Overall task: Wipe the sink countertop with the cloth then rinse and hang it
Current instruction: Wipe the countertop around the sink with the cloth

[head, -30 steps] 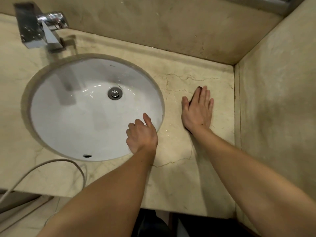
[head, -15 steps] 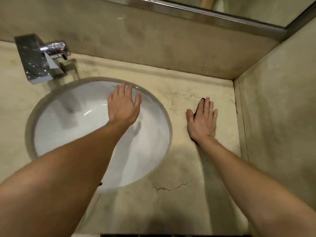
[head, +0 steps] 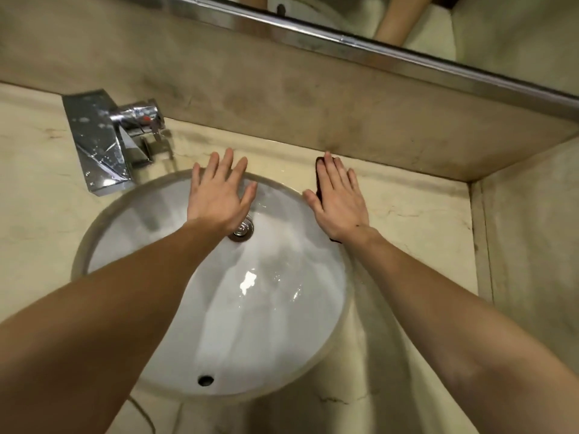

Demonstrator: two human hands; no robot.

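No words, numbers, brand names or signs to read anywhere. Only a small red dot on the shiny tap at the upper left of the frame, with no letters on it.

My left hand is flat and palm down, fingers spread and pointing away from me, the wrist straight and the forearm running back toward my left shoulder. My right hand is also flat and palm down, fingers together, thumb out toward the left hand. It presses on a dark cloth that shows only at the fingertips, the thumb side and the wrist. Both arms are bare and stretched well forward.
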